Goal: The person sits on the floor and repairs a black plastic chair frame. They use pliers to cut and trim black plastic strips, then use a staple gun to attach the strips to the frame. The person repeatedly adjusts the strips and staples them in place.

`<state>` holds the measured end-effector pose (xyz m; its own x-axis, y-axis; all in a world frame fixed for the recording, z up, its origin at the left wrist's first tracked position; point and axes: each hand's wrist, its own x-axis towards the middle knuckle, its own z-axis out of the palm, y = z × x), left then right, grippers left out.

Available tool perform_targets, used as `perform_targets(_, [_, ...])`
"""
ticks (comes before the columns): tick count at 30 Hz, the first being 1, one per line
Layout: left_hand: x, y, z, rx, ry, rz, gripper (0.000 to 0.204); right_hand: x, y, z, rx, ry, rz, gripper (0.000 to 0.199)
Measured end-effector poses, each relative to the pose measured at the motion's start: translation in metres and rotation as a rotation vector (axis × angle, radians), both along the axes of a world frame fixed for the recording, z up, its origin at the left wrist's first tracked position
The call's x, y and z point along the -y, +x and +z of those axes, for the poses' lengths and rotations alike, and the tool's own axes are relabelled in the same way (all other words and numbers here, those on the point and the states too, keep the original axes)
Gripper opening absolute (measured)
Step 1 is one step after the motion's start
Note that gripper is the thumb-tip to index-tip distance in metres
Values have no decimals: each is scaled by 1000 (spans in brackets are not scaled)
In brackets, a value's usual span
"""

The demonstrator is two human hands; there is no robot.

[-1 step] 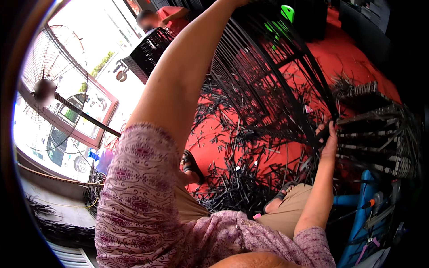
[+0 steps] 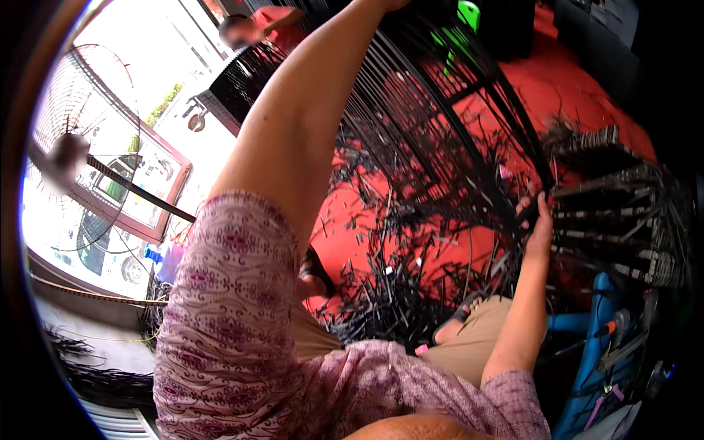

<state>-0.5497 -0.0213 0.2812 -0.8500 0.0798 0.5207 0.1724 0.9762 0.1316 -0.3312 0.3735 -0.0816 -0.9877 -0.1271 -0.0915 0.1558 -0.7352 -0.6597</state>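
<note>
A large black frame (image 2: 469, 136), strung with many thin parallel strands, slants across the middle in front of me. Its near lower corner lies at my right hand (image 2: 539, 220), whose fingers are closed around the bar there. My left arm stretches up and away along the left side of the frame. Only a sliver of my left hand (image 2: 396, 3) shows at the top edge, so its fingers are hidden. Black strip scraps (image 2: 396, 312) lie in a heap below the frame, between my sandalled feet.
Red floor (image 2: 348, 220) is littered with loose strips. Black woven pieces (image 2: 601, 213) stand at the right, above a blue metal frame (image 2: 587, 359). A standing fan (image 2: 70, 158) is at the left. Another person in red (image 2: 282, 26) works at the far left; a green object (image 2: 468, 15) is behind the frame.
The whole view has shifted very slightly. My right hand stays at the same corner of the frame, and my left arm remains stretched out.
</note>
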Motion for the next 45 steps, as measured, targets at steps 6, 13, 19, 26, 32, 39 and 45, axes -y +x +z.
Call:
perform_targets(6, [-26,76,-26,142,-185,167,80,-3,3,-11,9,31,-150,43])
perform_targets(13, [-3,226,17,439,262,29,74,-2,-9,3,11,229,-184,41])
perform_targets(19, [70,299,-5,456,852,111,75,29,5,41,-50,209,65,34])
perform_targets(26, [180,371,-58,356,1326,212,77,82,19,87,-228,340,48,24])
perform_targets(32, [223,438,-135,119,1553,72,76,105,13,205,-457,745,123,33])
perform_targets(39, [197,466,-266,-306,1902,256,80,177,1,356,-863,1373,184,34])
perform_targets(45, [123,470,-448,-176,2415,46,81,307,99,330,-1091,1530,289,16])
